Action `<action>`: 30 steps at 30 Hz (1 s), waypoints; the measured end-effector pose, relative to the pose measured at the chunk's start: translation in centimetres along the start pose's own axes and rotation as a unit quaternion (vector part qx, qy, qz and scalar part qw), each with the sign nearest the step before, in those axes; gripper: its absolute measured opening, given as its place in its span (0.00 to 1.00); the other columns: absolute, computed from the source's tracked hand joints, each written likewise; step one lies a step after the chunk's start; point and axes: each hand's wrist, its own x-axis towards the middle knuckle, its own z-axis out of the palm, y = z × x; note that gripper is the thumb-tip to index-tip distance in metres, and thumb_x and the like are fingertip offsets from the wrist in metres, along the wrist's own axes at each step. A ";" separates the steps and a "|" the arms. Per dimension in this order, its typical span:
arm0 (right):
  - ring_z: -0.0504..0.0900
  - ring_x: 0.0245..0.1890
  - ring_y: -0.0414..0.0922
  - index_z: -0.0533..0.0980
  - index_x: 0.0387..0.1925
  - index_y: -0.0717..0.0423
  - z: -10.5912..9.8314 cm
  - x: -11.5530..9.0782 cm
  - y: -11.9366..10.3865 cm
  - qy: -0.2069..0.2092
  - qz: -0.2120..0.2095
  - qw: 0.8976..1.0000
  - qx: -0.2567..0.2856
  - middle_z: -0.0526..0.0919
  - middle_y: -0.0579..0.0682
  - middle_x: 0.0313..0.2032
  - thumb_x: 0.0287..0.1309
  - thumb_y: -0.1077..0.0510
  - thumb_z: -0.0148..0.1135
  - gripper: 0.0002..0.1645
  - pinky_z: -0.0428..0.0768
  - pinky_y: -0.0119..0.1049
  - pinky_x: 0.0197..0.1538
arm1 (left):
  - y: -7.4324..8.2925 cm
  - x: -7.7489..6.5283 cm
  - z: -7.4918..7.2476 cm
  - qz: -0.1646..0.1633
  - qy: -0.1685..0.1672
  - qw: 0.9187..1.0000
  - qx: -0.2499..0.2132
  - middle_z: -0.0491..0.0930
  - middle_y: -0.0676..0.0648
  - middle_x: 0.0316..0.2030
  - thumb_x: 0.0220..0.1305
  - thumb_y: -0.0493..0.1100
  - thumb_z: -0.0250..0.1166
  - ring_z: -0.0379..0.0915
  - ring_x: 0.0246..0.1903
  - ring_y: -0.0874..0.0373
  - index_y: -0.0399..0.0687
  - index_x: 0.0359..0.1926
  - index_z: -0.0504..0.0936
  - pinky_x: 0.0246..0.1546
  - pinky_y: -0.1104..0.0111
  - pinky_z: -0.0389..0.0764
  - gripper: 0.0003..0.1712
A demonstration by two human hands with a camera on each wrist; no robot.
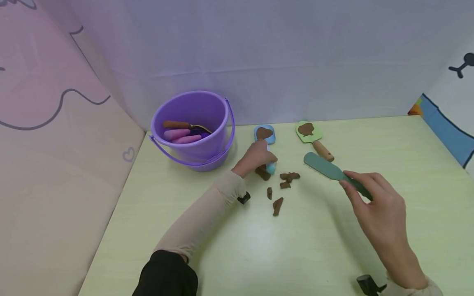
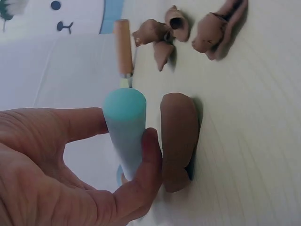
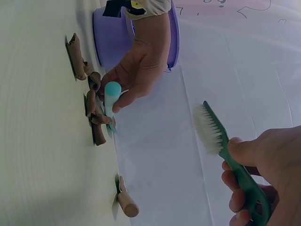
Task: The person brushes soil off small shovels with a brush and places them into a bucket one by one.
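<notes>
Strokes should be light: our left hand (image 1: 256, 156) grips the blue, teal-ended shovel (image 2: 124, 126), our right hand (image 1: 383, 211) the green, white-bristled brush (image 1: 330, 169).

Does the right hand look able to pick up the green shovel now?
Probably not yet: the right hand grips the brush, which would have to be put down first. Otherwise the way to the green shovel looks free, its wooden handle pointing toward that hand.

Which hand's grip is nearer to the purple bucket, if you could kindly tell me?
Left. In the head view, the left hand's grip is just right of the purple bucket; the right hand's grip, holding the green brush, is much farther off to the right.
</notes>
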 end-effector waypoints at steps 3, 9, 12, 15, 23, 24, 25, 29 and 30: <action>0.66 0.41 0.11 0.86 0.52 0.56 0.0 0.1 0.1 -0.002 -0.002 1.000 0.000 0.85 0.54 0.39 0.57 0.66 0.76 0.20 0.64 0.08 0.46 | -0.4 -0.1 -0.4 -0.029 -0.028 0.988 -0.146 0.74 0.44 0.45 0.67 0.41 0.70 0.77 0.39 0.56 0.33 0.53 0.73 0.46 0.68 0.85 0.21; 0.66 0.41 0.11 0.86 0.52 0.57 0.3 0.5 0.0 -0.003 -0.014 1.000 -0.001 0.85 0.55 0.39 0.56 0.66 0.77 0.21 0.64 0.08 0.46 | -1.0 0.4 -0.5 -0.100 -0.053 0.942 -0.316 0.72 0.45 0.46 0.67 0.38 0.72 0.78 0.36 0.59 0.34 0.59 0.67 0.40 0.70 0.86 0.27; 0.65 0.41 0.11 0.86 0.51 0.57 0.4 0.8 0.0 -0.001 -0.028 1.000 0.000 0.85 0.55 0.38 0.55 0.67 0.77 0.20 0.65 0.11 0.43 | -1.1 0.5 -0.9 -0.118 -0.068 0.917 -0.376 0.72 0.48 0.37 0.68 0.35 0.70 0.75 0.29 0.61 0.38 0.47 0.70 0.31 0.73 0.80 0.16; 0.66 0.40 0.13 0.86 0.50 0.58 0.5 1.3 0.0 -0.001 -0.043 0.999 0.002 0.84 0.55 0.38 0.53 0.68 0.77 0.21 0.66 0.14 0.39 | -1.1 0.3 -1.5 -0.132 -0.078 0.899 -0.411 0.75 0.48 0.31 0.71 0.35 0.66 0.73 0.26 0.60 0.39 0.39 0.73 0.29 0.72 0.78 0.08; 0.68 0.39 0.17 0.86 0.52 0.56 1.0 2.9 -0.3 -0.016 -0.064 0.998 -0.001 0.85 0.54 0.39 0.52 0.68 0.78 0.23 0.66 0.14 0.37 | -1.2 0.3 -2.2 -0.160 -0.087 0.871 -0.456 0.84 0.35 0.48 0.71 0.31 0.63 0.81 0.51 0.46 0.34 0.45 0.78 0.65 0.52 0.81 0.05; 0.68 0.39 0.17 0.86 0.52 0.56 1.1 3.1 -0.3 -0.017 -0.066 0.998 0.001 0.85 0.54 0.39 0.52 0.68 0.78 0.23 0.66 0.14 0.36 | -1.2 0.3 -2.2 -0.160 -0.089 0.870 -0.458 0.83 0.35 0.49 0.71 0.31 0.63 0.81 0.52 0.45 0.33 0.45 0.78 0.67 0.51 0.78 0.05; 0.68 0.39 0.17 0.86 0.52 0.56 1.2 3.4 -0.4 -0.018 -0.068 0.998 0.005 0.85 0.53 0.39 0.52 0.68 0.78 0.23 0.66 0.15 0.36 | -1.2 0.2 -2.1 -0.158 -0.092 0.870 -0.457 0.83 0.36 0.48 0.71 0.31 0.63 0.81 0.51 0.45 0.33 0.45 0.79 0.68 0.51 0.78 0.04; 0.67 0.40 0.12 0.87 0.52 0.55 1.4 4.1 -0.6 -0.020 -0.073 0.997 0.014 0.86 0.52 0.39 0.53 0.68 0.78 0.23 0.67 0.14 0.37 | -1.5 -0.4 -2.1 -0.143 -0.112 0.875 -0.448 0.83 0.43 0.40 0.72 0.32 0.64 0.81 0.44 0.50 0.35 0.43 0.81 0.60 0.58 0.85 0.03; 0.67 0.41 0.12 0.87 0.52 0.55 1.5 4.3 -0.7 -0.021 -0.074 0.997 0.016 0.86 0.52 0.39 0.53 0.68 0.78 0.23 0.66 0.13 0.38 | -1.5 -0.7 -2.1 -0.136 -0.121 0.876 -0.446 0.83 0.44 0.39 0.73 0.33 0.63 0.81 0.42 0.51 0.34 0.46 0.82 0.56 0.60 0.87 0.05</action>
